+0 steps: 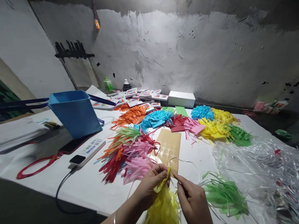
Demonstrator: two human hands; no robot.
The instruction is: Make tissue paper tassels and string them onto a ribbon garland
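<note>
1. White table (88,183), strewn with heaps of fringed paper in many colours.
2. Blue paper bag (76,113) stands far left.
3. Yellow tassel (163,202), bright crinkled paper strips bunched at the top, sits at the near edge between both hands.
4. Left hand (149,186) is closed, pinching the tassel's top.
5. Right hand (192,199) pinches a thin pale ribbon (187,161) looping above.

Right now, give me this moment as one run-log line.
left hand: pinching top of yellow fringed paper tassel | right hand: pulling thin white ribbon | nearby: tan sticker sheet
</note>
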